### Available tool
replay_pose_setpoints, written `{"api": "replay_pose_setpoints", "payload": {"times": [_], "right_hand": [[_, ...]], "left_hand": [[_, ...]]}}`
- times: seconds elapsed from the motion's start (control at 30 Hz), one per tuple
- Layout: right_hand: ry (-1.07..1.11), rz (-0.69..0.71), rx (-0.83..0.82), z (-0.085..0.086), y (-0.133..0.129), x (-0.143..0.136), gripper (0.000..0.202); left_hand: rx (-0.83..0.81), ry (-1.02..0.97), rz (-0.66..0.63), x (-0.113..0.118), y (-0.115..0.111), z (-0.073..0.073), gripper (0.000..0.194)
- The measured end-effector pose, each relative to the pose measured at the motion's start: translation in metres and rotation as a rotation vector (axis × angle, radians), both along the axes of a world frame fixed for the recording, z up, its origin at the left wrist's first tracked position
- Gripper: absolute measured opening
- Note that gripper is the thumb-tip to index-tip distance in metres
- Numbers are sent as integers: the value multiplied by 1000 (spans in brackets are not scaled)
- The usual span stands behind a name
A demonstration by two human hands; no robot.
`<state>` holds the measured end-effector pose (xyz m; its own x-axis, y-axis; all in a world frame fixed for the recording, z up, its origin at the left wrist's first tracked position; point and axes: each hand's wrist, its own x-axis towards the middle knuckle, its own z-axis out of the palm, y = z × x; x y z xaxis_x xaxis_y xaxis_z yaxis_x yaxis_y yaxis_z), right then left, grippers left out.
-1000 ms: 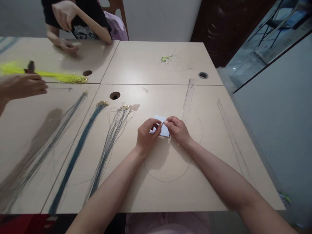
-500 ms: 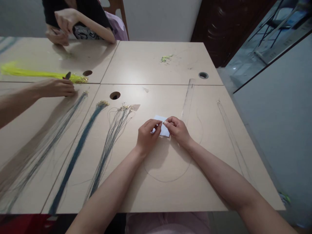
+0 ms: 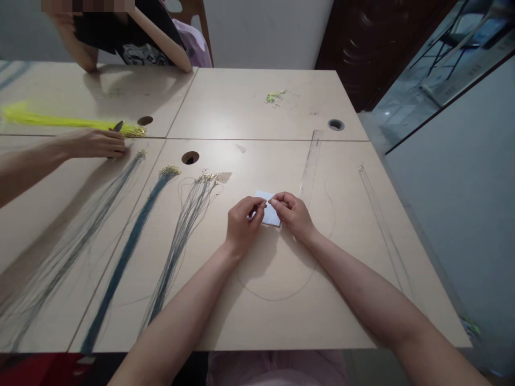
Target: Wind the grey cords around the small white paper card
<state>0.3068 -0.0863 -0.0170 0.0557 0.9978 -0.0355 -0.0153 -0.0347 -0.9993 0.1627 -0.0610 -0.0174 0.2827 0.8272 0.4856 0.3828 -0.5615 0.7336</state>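
Observation:
Over a small white pad (image 3: 272,216), my left hand (image 3: 244,221) is closed in a pinch, thumb against fingers. My right hand (image 3: 294,215) pinches just beside it, the fingertips of both almost meeting. A thin grey cord (image 3: 277,299) curves in a wide loop on the table below my wrists and runs up toward my hands. Its ends seem to lie between my fingertips, but that small spot is too fine to make out. Part of the pad is hidden behind my fingers. A clear ruler (image 3: 310,161) lies just beyond my right hand.
Left of me lie a loose grey-blue cord bundle (image 3: 177,241), a denser blue bundle (image 3: 124,268) and another bundle (image 3: 76,236), with metal ends. A co-worker's hand (image 3: 100,143) rests by pliers and yellow cords (image 3: 60,121). Two cords (image 3: 380,220) lie right. Another person (image 3: 140,37) sits opposite.
My hands stay nearly in place, with only slight fingertip movement. The person opposite has raised their hands from the table. The co-worker's hand at left has shifted slightly with the pliers.

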Motion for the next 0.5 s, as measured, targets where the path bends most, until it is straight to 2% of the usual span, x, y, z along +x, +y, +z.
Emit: {"api": "replay_pose_setpoints", "payload": {"times": [0.5], "right_hand": [[-50,1,9,-2,1,1,19]], "left_hand": [[-19,14,-6,1,-1,1,9]]}}
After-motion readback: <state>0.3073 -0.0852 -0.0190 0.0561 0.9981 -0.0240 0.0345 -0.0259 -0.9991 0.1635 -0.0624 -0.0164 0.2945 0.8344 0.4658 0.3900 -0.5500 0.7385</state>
